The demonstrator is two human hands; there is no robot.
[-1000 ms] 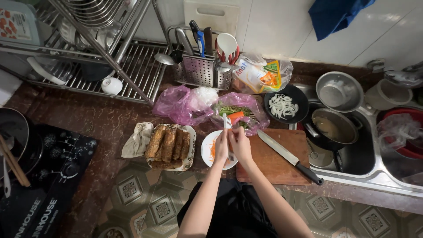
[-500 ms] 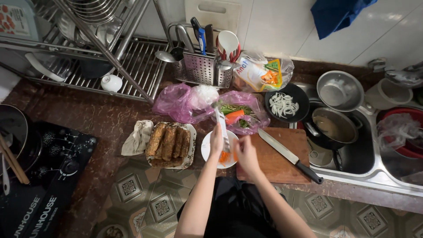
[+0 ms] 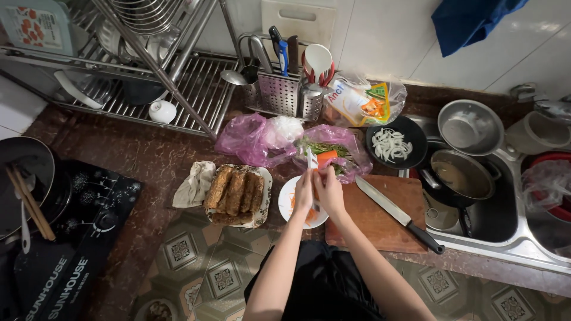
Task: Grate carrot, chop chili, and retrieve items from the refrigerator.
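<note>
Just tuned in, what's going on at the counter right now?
A person stands at a brown stone counter, both hands together over a small white plate with orange shavings on it. The left hand and right hand hold a carrot and a white peeler; which hand grips which is hard to tell. A large knife lies on the wooden cutting board, and a plate of fried rolls sits to the left.

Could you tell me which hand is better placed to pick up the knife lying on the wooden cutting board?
Right. The right hand hovers at the brown wooden cutting board's left edge, close to the long steel knife with the black handle. The left hand is farther off, over the small white plate.
</note>
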